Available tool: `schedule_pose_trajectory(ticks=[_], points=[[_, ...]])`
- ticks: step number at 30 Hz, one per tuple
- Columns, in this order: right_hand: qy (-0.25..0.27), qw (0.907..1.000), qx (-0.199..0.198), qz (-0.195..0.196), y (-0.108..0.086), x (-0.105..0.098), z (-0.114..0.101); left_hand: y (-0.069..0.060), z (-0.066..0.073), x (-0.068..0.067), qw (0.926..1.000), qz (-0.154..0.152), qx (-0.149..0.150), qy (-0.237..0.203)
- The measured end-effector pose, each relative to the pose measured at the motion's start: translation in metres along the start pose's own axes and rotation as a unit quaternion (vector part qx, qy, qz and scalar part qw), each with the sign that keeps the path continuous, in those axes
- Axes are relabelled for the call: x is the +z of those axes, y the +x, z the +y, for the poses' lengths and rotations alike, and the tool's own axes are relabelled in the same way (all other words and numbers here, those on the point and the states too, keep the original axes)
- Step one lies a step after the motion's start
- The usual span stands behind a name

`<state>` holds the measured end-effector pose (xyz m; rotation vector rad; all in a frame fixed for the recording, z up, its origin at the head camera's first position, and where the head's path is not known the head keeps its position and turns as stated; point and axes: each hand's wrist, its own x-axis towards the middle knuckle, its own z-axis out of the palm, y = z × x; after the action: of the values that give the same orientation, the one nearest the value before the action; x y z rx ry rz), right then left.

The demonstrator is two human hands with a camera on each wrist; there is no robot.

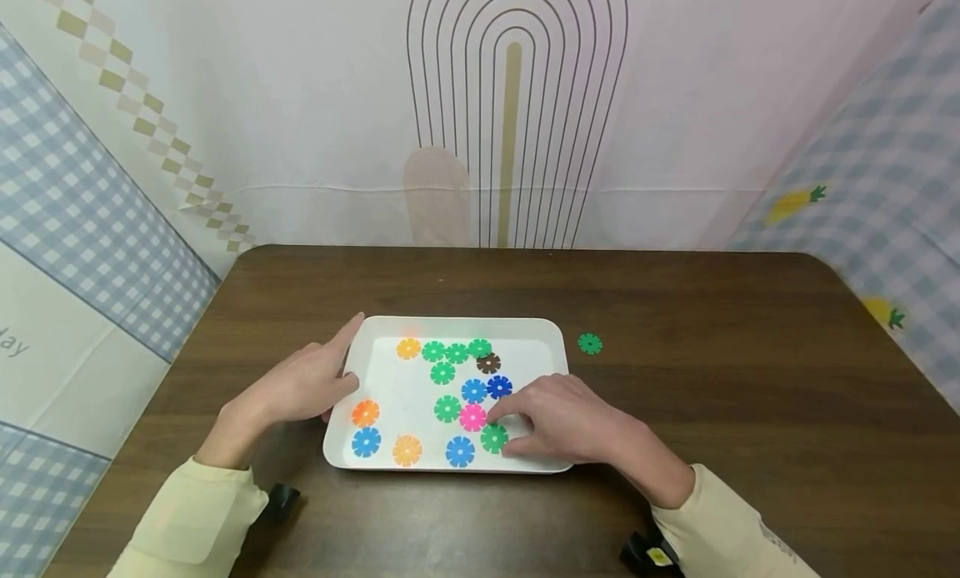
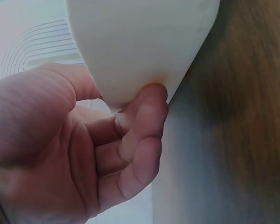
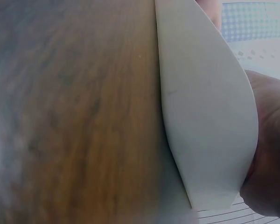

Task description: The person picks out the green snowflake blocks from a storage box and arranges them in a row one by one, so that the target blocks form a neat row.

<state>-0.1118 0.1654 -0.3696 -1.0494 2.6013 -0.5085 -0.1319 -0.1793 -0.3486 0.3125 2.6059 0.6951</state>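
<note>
Left grip (image 1: 303, 385) clamped on tray (image 1: 408, 395); right grip (image 1: 558, 418) at green disc (image 1: 492, 438), can't tell from here if pinching. Looks mostly in: mixed discs (image 1: 460, 451) between grips, stray green disc (image 1: 590, 343) left on desk (image 1: 720, 395) beyond right grip.

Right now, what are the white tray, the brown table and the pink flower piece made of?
The white tray looks like smooth, softly shiny plastic, with rounded corners. The brown table seems satiny wood, from its streaky grain, or maybe a printed layer. The pink flower piece is probably plastic: bright, even colour; too small to tell its finish.
</note>
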Motion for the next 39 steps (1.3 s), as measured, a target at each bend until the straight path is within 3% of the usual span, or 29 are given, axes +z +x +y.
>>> schedule_pose_trajectory(ticks=[9,17,29,39], points=[[-0.01,0.9999,0.009,0.002,0.002,0.0039,-0.0032,-0.0003,-0.0001,-0.0001,0.9999,-0.002,0.003,0.012],[-0.039,0.9988,-0.01,0.027,0.0018,0.0075,-0.003,0.0003,-0.0015,0.0003,0.9999,-0.001,0.003,0.013],[-0.012,0.9999,-0.01,0.003,-0.0029,0.0012,-0.0005,-0.0008,0.0006,0.0006,0.9999,-0.003,0.002,0.012],[-0.055,0.998,-0.022,0.019,-0.0008,0.005,-0.003,-0.0005,0.0015,0.0008,0.9998,-0.003,-0.005,0.02]])
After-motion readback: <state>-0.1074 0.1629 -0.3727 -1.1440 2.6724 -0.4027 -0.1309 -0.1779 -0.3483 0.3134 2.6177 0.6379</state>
